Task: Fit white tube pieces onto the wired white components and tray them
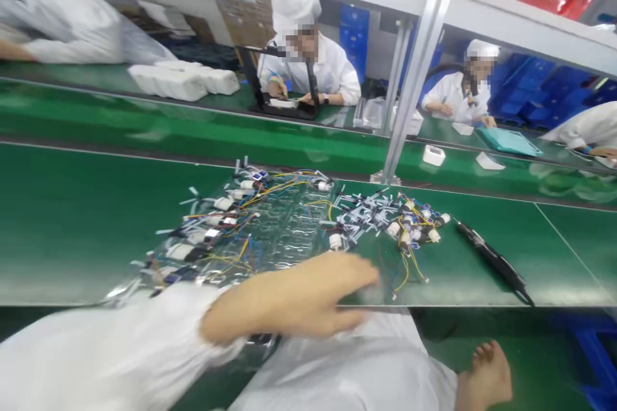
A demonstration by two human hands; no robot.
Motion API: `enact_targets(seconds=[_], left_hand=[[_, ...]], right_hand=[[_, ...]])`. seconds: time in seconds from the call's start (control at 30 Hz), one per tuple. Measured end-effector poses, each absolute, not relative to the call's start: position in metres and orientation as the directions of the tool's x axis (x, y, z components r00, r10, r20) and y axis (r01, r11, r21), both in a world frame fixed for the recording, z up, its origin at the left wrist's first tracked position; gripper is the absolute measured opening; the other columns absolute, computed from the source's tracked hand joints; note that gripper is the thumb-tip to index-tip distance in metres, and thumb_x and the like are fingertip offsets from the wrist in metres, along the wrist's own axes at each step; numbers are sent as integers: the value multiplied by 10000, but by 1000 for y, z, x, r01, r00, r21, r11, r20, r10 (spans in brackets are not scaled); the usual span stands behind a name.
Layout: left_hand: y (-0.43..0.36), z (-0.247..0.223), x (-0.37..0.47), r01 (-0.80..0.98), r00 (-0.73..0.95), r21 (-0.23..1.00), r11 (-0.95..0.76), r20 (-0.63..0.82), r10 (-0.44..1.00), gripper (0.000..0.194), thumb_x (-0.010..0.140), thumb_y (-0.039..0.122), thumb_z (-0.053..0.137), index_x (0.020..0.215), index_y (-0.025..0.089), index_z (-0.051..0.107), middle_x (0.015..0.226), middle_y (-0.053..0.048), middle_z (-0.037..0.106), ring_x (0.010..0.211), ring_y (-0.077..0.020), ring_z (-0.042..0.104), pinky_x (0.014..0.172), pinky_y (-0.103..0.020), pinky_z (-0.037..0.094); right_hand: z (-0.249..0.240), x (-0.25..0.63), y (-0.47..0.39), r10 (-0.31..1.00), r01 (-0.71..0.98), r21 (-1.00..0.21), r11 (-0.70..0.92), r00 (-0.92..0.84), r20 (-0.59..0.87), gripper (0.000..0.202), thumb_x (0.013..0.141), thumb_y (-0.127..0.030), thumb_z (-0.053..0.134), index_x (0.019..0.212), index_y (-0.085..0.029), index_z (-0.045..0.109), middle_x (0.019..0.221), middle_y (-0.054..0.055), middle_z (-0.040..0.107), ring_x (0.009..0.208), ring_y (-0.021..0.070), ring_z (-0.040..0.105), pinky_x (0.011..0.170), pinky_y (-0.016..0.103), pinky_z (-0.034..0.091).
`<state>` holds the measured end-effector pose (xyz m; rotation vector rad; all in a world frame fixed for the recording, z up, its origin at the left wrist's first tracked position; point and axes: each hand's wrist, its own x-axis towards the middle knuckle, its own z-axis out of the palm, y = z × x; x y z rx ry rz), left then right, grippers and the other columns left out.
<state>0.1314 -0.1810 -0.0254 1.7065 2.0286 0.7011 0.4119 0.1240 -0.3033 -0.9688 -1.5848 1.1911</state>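
Clear tray (295, 231) of wired parts (224, 204), on the worktop (72, 218) just beyond the left hand (311, 295); its left row of parts slants from near left to far right. The left hand is nearer, thumb and fingers apart, nothing visibly held; the right hand (486, 374) hangs well rightward, off the worktop's near edge, grip unclear.

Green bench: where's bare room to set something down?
Broad bare patch left of the clear tray; another right of the black pen-like tool; a smaller gap between it and the loose wired parts. Crowded: the tray's left side, the pale strip pile and those parts. The left hand blocks the front middle.
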Motion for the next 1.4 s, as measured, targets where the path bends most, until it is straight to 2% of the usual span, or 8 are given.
enact_targets(seconds=[0.2,0.3,0.43,0.7,0.8,0.97,1.13,1.4], left_hand=[[-313,-92,186,627,-481,446,639,-423,768,1215,601,-2,650,1655,452,249,1742,-26,249,1589,-426,239,1244,-666,315],[-314,-129,202,670,-551,401,625,-294,781,1249,594,-67,499,1674,434,120,1764,9,114,1624,-366,45,1268,-705,169],[-297,-166,194,649,-646,439,621,-114,755,1198,621,-137,351,1666,430,212,1753,59,173,1635,-270,76,1297,-660,189],[-279,-172,204,573,-760,543,614,71,646,775,882,-16,411,1563,345,500,1715,-23,336,1610,-305,245,1278,-656,228],[-270,-146,206,429,-851,684,590,87,518,409,1034,311,501,1409,304,666,1584,-74,551,1510,-317,464,1242,-556,387],[-249,-114,162,263,-930,786,559,52,365,448,1051,506,438,1257,218,713,1388,-126,695,1290,-299,655,1164,-494,501],[-217,-127,118,506,-810,546,668,34,585,572,929,206,546,1501,192,547,1533,-167,567,1435,-346,508,1216,-558,413],[-196,-176,100,587,-789,254,768,-32,614,310,818,80,574,1064,189,729,1256,-165,680,1282,-389,564,1116,-592,433]], right_hand=[[-169,308,113,848,-190,-843,504,-77,525,195,897,-315,726,1050,-198,758,784,35,671,592,164,622,516,286,504],[-115,234,81,299,-294,-639,711,-696,653,173,967,-323,663,1047,-207,763,905,75,758,717,194,700,673,315,573],[-103,173,20,-322,-341,-455,822,-939,122,306,990,-288,618,1270,-195,698,1108,131,778,950,269,745,877,383,564],[-134,143,-19,-402,-368,-515,774,-914,48,299,896,-50,562,1160,-148,662,1000,123,762,875,231,727,797,320,534],[-107,122,-2,-373,-364,-653,664,-918,133,234,943,-117,528,1145,-163,638,831,41,698,750,179,675,737,288,525],[-30,100,18,-272,-365,-828,425,-924,268,190,987,-296,549,1121,-192,634,836,-1,650,612,114,633,574,226,508],[30,122,33,-62,-514,-849,125,-858,510,170,937,-351,714,943,-181,716,718,-9,652,562,108,621,542,220,518],[27,126,88,9,-441,-893,90,-896,444,176,917,-353,772,868,-184,774,611,-12,627,484,90,575,491,188,491]])
